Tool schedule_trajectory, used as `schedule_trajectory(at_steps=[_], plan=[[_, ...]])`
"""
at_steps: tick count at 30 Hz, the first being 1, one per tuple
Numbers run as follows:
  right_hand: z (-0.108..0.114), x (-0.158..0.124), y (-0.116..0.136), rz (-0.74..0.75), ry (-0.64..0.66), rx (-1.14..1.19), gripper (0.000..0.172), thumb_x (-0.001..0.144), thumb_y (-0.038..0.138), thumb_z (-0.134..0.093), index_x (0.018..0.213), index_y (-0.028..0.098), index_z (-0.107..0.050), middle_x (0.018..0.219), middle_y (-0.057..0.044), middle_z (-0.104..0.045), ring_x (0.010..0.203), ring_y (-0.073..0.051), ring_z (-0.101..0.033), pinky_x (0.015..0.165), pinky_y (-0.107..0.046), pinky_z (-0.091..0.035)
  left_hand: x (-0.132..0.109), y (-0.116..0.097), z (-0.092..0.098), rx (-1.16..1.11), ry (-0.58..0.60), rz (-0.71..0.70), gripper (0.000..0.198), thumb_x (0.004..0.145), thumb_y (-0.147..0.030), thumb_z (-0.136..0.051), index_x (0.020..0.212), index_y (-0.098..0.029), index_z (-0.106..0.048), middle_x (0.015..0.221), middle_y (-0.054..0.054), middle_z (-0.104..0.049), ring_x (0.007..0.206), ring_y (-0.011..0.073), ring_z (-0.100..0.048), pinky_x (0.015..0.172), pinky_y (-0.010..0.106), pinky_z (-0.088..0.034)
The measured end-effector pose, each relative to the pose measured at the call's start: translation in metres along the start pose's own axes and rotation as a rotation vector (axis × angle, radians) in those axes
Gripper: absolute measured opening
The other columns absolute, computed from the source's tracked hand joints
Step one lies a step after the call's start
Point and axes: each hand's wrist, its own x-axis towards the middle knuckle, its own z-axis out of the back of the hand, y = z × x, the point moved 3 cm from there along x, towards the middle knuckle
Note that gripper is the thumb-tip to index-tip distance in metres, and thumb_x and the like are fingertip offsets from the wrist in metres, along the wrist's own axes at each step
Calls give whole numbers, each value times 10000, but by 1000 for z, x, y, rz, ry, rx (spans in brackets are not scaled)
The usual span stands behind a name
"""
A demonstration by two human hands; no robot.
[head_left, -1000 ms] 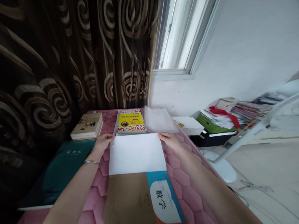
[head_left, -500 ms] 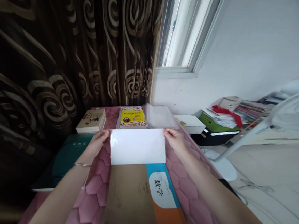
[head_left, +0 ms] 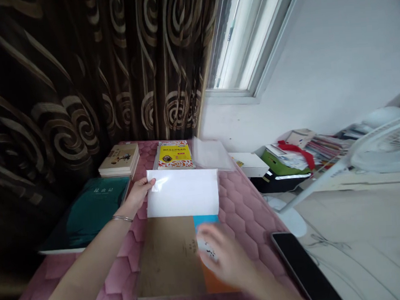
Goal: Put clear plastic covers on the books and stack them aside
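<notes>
A maths textbook (head_left: 169, 257) with a brown, blue and orange cover lies on the pink quilted surface. From its far edge rises a white panel (head_left: 184, 194), glossy like clear plastic; whether it is part of the book I cannot tell. My left hand (head_left: 141, 193), wearing a bracelet, pinches the panel's left edge. My right hand (head_left: 221, 253) is over the textbook's right part, blurred by motion. Its thumb and fingers look apart, with nothing seen between them; I cannot tell if it touches the cover.
Left are a dark green book (head_left: 98, 212) and a small stack of books (head_left: 120, 159). Behind the panel lie a yellow-labelled book (head_left: 174, 154) and clear plastic sheets (head_left: 212, 154). A black phone (head_left: 304, 266) rests at the right edge. Beyond it stands a white fan (head_left: 320, 180).
My right hand has let go of the panel's right corner and come back over the textbook. My left hand keeps its hold. The view has shifted slightly, showing more of the phone.
</notes>
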Motion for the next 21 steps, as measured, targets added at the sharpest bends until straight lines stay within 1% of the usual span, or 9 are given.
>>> schedule_trajectory(at_steps=[1, 3, 6, 8, 10, 13, 15, 18, 21], plan=[[-13, -13, 22, 176, 82, -40, 221, 934, 314, -484, 1096, 254, -623, 1111, -69, -677, 954, -213, -610, 843, -347, -515, 0, 1, 1, -2, -2, -1, 587, 392, -526, -890, 769, -126, -685, 674, 23, -716, 599, 145, -608, 609, 266, -475], [-39, -35, 50, 408, 60, -124, 201, 940, 248, -482, 1062, 233, -641, 1106, -41, -698, 954, -201, -604, 810, -329, -516, 0, 2, 2, -5, -7, -7, 593, 387, -531, -889, 772, -127, -688, 656, 20, -712, 599, 146, -610, 616, 268, -478], [-72, -55, 59, 443, -8, -176, 192, 945, 257, -483, 1009, 207, -657, 1055, -34, -722, 991, -208, -594, 852, -345, -508, -1, 3, 3, -7, -9, -18, 597, 392, -547, -880, 775, -128, -697, 654, 22, -712, 601, 152, -616, 627, 276, -485], [-85, -60, 57, 422, 17, -191, 190, 942, 261, -494, 1026, 206, -656, 1057, -36, -724, 1033, -220, -587, 894, -368, -499, -1, 3, 3, -6, -9, -24, 589, 396, -544, -880, 771, -126, -700, 668, 28, -716, 606, 158, -621, 627, 282, -487], [-86, -60, 56, 417, 98, -200, 217, 944, 274, -503, 1100, 208, -638, 1118, -44, -708, 1089, -233, -572, 941, -403, -482, 0, 3, 4, -7, -11, -31, 581, 399, -539, -880, 767, -126, -701, 682, 32, -720, 616, 162, -625, 628, 280, -485], [-75, -56, 58, 429, 240, -221, 304, 956, 298, -494, 1226, 192, -582, 1259, -61, -646, 1177, -257, -534, 986, -434, -464, 2, 5, 3, -16, -11, -47, 571, 412, -536, -879, 770, -129, -700, 691, 28, -722, 626, 157, -626, 638, 271, -482], [-68, -52, 61, 436, 293, -228, 334, 960, 302, -484, 1263, 183, -557, 1297, -55, -624, 1185, -259, -533, 976, -420, -475, 5, 6, 3, -22, -10, -55, 569, 415, -533, -880, 776, -131, -700, 687, 25, -721, 622, 151, -622, 642, 267, -479], [-65, -50, 65, 421, 314, -251, 354, 956, 318, -485, 1274, 175, -547, 1291, -59, -629, 1157, -268, -555, 928, -417, -498, 8, 8, 3, -22, -14, -63, 562, 407, -529, -882, 756, -130, -697, 665, 24, -713, 602, 149, -614, 631, 265, -475], [-70, -51, 68, 381, 256, -304, 346, 954, 315, -480, 1258, 173, -563, 1290, -66, -629, 1134, -283, -568, 887, -415, -509, 10, 9, 5, -14, -28, -69, 551, 394, -525, -883, 734, -134, -694, 641, 22, -702, 593, 153, -610, 614, 264, -468]])
